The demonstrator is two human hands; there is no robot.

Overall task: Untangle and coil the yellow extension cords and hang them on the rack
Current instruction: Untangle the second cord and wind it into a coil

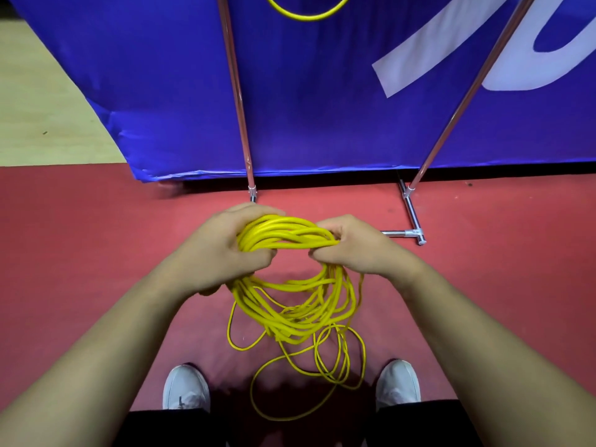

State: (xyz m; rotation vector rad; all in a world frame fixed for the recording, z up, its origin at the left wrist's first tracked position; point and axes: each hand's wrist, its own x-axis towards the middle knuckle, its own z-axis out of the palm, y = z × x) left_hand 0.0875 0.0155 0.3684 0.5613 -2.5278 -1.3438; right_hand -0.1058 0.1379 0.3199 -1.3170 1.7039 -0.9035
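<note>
My left hand (222, 250) and right hand (354, 246) both grip the top of a coiled yellow extension cord (283, 317), fingers curled round the bundled strands. Its loose loops trail down over the red floor (80, 237) between my white shoes (185, 387). Ahead, the metal rack (238, 101) stands before a blue banner (322, 91). Another yellow cord loop (306, 16) shows between its poles.

Nothing readable; the blue banner (322, 91) shows only cropped white strokes.
</note>
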